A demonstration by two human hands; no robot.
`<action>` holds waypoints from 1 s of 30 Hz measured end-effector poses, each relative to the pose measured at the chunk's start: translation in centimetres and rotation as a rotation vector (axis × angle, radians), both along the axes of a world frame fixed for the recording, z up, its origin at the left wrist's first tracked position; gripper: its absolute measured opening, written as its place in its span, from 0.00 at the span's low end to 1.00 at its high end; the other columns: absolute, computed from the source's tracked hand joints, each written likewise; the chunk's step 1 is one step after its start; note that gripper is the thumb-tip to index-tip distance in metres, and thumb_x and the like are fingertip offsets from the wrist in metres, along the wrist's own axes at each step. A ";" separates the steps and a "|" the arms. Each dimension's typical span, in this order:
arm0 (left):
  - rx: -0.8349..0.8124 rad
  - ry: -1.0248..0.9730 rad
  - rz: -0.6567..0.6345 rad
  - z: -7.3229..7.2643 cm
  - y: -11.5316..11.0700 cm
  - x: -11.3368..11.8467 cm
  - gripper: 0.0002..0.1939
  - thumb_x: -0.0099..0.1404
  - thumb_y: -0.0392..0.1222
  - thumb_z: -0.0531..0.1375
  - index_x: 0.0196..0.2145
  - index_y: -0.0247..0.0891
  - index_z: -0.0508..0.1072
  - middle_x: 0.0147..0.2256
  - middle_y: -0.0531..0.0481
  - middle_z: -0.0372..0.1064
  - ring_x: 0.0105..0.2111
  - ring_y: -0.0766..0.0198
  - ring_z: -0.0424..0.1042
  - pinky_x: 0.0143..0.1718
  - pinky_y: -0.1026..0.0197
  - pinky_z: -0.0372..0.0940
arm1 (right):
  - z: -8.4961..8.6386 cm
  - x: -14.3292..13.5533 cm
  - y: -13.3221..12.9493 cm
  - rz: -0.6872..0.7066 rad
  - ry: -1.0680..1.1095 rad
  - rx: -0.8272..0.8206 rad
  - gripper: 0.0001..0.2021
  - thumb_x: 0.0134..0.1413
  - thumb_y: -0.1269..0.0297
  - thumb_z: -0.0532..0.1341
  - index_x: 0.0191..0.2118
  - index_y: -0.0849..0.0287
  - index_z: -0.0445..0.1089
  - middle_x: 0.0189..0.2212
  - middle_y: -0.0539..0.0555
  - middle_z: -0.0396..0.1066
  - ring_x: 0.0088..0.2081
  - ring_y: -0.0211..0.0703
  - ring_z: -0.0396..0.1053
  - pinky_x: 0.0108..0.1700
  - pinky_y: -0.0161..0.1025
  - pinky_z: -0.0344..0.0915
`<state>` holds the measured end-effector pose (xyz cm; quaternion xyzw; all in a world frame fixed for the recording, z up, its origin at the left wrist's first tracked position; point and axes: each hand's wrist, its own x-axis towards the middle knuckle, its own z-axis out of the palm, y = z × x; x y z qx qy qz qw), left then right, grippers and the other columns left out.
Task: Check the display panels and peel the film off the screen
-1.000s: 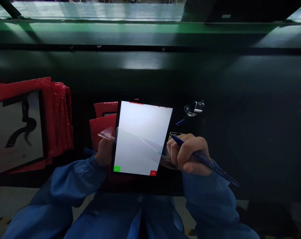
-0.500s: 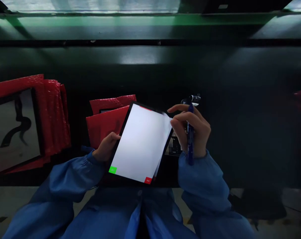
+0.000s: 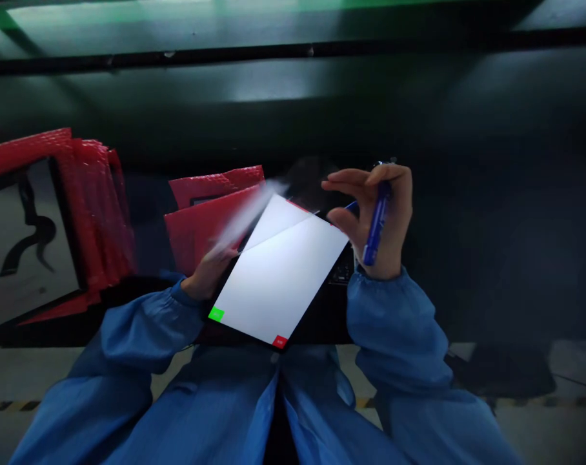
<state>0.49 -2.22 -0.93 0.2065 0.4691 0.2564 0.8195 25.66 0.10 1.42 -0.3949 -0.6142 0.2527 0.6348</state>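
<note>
Tablet (image 3: 283, 278) held at a slant in front of the person's body, above the near edge of the bench (image 3: 491, 226), its lit white face upward. The left hand (image 3: 206, 274) grasps its left edge, thumb toward the face; the fingers beneath are hidden. The right hand (image 3: 387, 213) clasps a blue pen (image 3: 377, 223) against the palm, with thumb and forefinger parted near the upper right corner; whether they touch the film (image 3: 247, 223) cannot be told. The film, blurred and translucent, stands raised over the upper left of the tablet and reaches the left hand. The tablet is judged stiff, flat and moderately light, with a smooth, probably slippery and breakable face; its long edges offer the soundest hold, support below guarding against tipping, and pressure on the screen is best avoided. The film appears thin, limp and easily creased, better pinched at a corner or rim. Red pouches (image 3: 206, 226) lie just beyond the left hand; a pouch stack (image 3: 94, 213) lies farther left, beside a dark-framed panel (image 3: 26, 226).
</note>
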 end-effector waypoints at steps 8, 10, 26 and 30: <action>-0.003 -0.008 0.027 0.1 0.4 0.0 0.10 0.47 0.46 0.58 0.20 0.36 0.72 0.21 0.46 0.72 0.21 0.58 0.71 0.24 0.60 0.66 | -1.0 0.3 0.4 0.076 -0.335 -0.046 0.37 0.49 0.52 0.74 0.61 0.49 0.57 0.52 0.56 0.71 0.54 0.56 0.74 0.61 0.64 0.67; 0.014 0.000 0.112 -0.5 0.2 0.0 0.06 0.50 0.42 0.58 0.21 0.37 0.70 0.20 0.49 0.70 0.21 0.60 0.70 0.23 0.62 0.65 | -1.0 0.2 0.4 0.073 -0.198 -0.066 0.32 0.52 0.53 0.72 0.59 0.48 0.58 0.50 0.54 0.72 0.52 0.52 0.75 0.61 0.59 0.69; -0.052 -0.084 0.352 -0.2 0.5 -0.5 0.05 0.52 0.33 0.53 0.23 0.41 0.61 0.16 0.56 0.60 0.19 0.63 0.65 0.19 0.65 0.60 | -4.7 -1.5 1.7 0.027 -0.015 -0.220 0.24 0.63 0.39 0.57 0.58 0.43 0.55 0.52 0.54 0.72 0.56 0.51 0.73 0.62 0.57 0.68; -0.047 0.011 0.333 0.6 0.5 -0.2 0.08 0.52 0.34 0.55 0.20 0.41 0.57 0.15 0.56 0.59 0.16 0.66 0.61 0.17 0.66 0.57 | -4.9 -1.3 1.7 0.005 -0.128 -0.243 0.22 0.67 0.40 0.50 0.60 0.43 0.52 0.54 0.54 0.72 0.57 0.50 0.72 0.61 0.55 0.69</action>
